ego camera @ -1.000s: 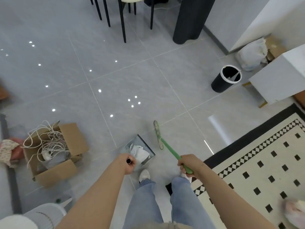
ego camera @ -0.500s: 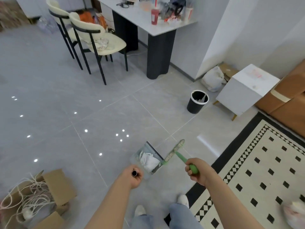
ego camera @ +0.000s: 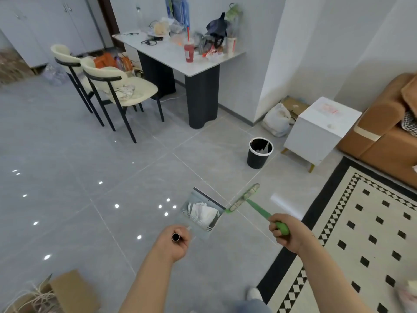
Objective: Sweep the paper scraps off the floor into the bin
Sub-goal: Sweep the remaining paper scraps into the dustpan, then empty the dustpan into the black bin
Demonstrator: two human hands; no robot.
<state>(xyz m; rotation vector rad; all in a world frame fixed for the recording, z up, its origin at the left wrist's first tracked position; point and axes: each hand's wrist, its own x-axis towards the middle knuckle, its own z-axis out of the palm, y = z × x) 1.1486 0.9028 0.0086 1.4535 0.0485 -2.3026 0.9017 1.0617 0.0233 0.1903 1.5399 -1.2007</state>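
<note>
My left hand (ego camera: 174, 241) is curled tight around the dustpan handle (ego camera: 176, 237). The dustpan (ego camera: 202, 211), just ahead of those fingers, holds the white paper scraps (ego camera: 204, 212). My right hand (ego camera: 287, 231) grips the green broom (ego camera: 246, 197), its head beside the pan. The black bin (ego camera: 259, 153) stands well beyond, on the gray floor (ego camera: 90, 166).

Both my forearms reach forward from the bottom of the view, bare to the elbow. My left hand (ego camera: 174, 241) is curled in a fist round the end of a dustpan handle (ego camera: 175, 237), knuckles up, its open tube end facing me. My right hand (ego camera: 287, 232) sits further right and slightly ahead, fingers wrapped round the green broom handle (ego camera: 268, 216), thumb side up.
</note>
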